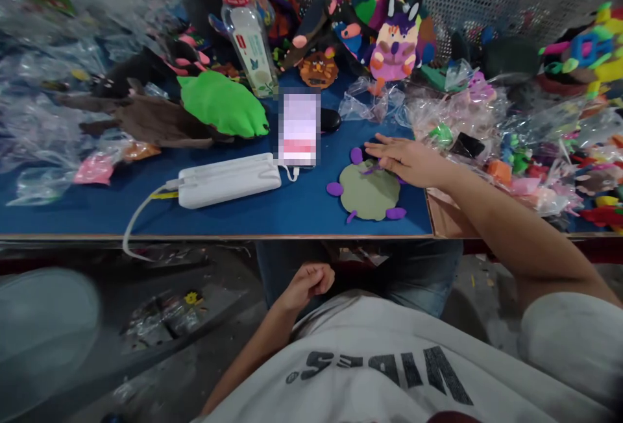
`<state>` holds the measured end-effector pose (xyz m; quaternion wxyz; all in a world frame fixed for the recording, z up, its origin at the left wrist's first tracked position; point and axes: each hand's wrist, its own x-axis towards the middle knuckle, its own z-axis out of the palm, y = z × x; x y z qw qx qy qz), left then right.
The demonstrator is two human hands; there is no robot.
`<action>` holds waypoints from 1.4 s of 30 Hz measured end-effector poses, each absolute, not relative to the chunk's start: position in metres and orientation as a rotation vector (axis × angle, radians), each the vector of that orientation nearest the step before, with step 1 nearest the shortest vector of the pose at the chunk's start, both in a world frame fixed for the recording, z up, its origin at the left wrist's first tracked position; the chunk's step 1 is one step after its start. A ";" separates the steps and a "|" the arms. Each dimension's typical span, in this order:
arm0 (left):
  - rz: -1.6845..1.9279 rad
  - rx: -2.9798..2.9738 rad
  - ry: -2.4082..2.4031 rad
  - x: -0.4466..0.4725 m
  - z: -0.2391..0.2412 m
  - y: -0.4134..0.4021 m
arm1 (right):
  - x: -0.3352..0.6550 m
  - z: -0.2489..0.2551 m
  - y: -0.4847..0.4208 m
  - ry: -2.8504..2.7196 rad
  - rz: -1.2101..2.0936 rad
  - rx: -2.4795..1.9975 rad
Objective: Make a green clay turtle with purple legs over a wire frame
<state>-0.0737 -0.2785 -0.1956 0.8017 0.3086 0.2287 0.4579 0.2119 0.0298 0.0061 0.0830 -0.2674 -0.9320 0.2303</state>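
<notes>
A flat grey-green clay turtle shape [370,193] lies on the blue tabletop, with small purple pieces around its edge like a head, feet and tail. My right hand [406,158] rests over its upper right part, fingers stretched out and palm down. It hides some of the purple pieces there. My left hand [311,283] is curled closed above my lap, below the table's edge. Whatever it may hold is hidden by the fingers.
A phone [298,128] with a lit screen is cabled to a white power bank [228,180]. Behind them stand a plastic bottle [248,40] and a green leaf-shaped clay piece [224,104]. Bagged colourful clay [520,157] crowds the right; crumpled plastic bags [43,105] fill the left.
</notes>
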 end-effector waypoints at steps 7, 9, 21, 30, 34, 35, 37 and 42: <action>1.056 0.522 0.468 -0.076 -0.201 -0.270 | 0.185 0.062 0.055 -2.117 0.786 -0.924; 1.056 0.487 0.461 -0.071 -0.198 -0.270 | 0.165 0.071 0.054 -1.952 1.182 -0.946; 1.042 0.394 0.413 -0.072 -0.170 -0.284 | 0.147 0.109 0.028 -1.820 1.437 -0.954; 1.001 0.800 0.748 -0.048 -0.138 -0.281 | 0.169 0.035 -0.172 -2.849 0.581 -0.441; 0.887 1.023 0.827 -0.039 -0.129 -0.286 | 0.185 -0.034 -0.226 -2.828 0.589 -0.653; 0.864 1.049 0.843 -0.036 -0.127 -0.286 | 0.190 -0.044 -0.233 -2.773 0.636 -0.724; 0.835 1.064 0.880 -0.029 -0.122 -0.287 | 0.200 -0.056 -0.241 -2.639 0.771 -0.816; 0.798 1.101 0.959 -0.014 -0.109 -0.287 | 0.219 -0.067 -0.251 -2.491 0.823 -0.778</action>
